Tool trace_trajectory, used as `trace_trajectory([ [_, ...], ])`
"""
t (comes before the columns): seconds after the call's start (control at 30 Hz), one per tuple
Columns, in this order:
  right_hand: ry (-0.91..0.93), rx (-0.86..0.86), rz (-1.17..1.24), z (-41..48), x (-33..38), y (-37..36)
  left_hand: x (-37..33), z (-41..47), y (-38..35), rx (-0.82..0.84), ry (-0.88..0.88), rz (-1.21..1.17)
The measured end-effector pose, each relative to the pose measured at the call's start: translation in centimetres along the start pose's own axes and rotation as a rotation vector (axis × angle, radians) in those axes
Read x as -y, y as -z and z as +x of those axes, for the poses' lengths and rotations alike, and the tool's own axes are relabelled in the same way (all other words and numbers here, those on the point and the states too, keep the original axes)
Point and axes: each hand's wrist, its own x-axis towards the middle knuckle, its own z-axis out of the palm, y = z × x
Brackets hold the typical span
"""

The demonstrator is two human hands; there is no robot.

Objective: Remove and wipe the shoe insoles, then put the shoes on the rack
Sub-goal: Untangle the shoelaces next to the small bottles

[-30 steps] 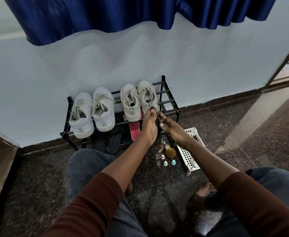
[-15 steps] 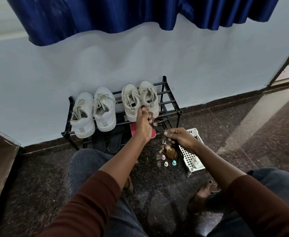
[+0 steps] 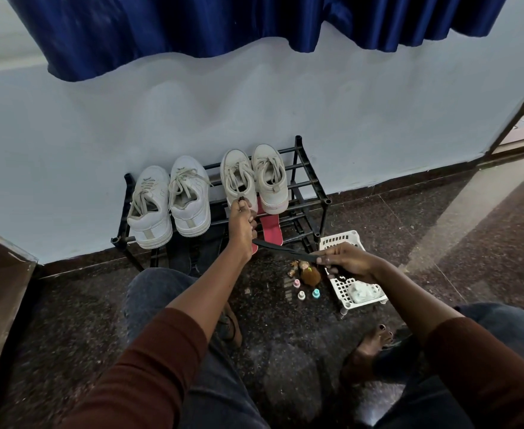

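Two pairs of sneakers stand on the top shelf of a black rack: a white pair on the left and a beige pair on the right. My left hand grips the heel of the left beige shoe, next to the right beige shoe. My right hand pinches one end of a thin dark insole, which stretches back toward my left hand. A red insole lies on the lower shelf. Dark insoles lean below the white pair.
A white plastic basket holding a white cloth sits on the floor right of the rack. Small bottles and a brown brush lie beside it. My knees and bare feet frame the dark stone floor.
My left hand shifted from the right beige shoe's heel to the left one's. My right hand drew the dark insole down and to the right, toward the basket.
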Motion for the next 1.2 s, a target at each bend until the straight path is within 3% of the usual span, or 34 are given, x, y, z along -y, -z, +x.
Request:
trace_trajectory([
  [0.3,-0.128,-0.055,0.036,-0.3,-0.5,1.2,1.1,0.8,1.2,-0.079,-0.01,0.023],
  [0.4,-0.11,-0.161,-0.041,-0.3,0.3,1.3,1.4,1.1,1.7,-0.079,-0.011,0.016],
  [0.57,0.014,-0.395,-0.454,0.8,2.6,1.3,2.0,1.1,1.9,-0.001,-0.108,0.178],
  [0.7,0.042,-0.284,-0.888,0.9,6.4,-0.2,1.9,0.3,0.4,0.094,-0.119,0.165],
  [0.77,0.057,-0.2,-0.994,1.1,8.1,-1.3,1.9,-0.2,-0.6,0.163,-0.102,0.135],
  [0.87,0.103,-0.148,-0.997,1.5,9.8,-2.6,2.4,-0.9,-2.0,0.28,-0.041,0.118],
  [0.97,0.158,-0.178,-0.832,1.9,10.5,-3.2,3.2,-2.0,-3.2,0.34,-0.014,0.099],
  [1.2,0.153,-0.392,-0.575,1.9,8.6,-3.6,4.5,-3.2,-4.4,0.292,0.143,-0.051],
])
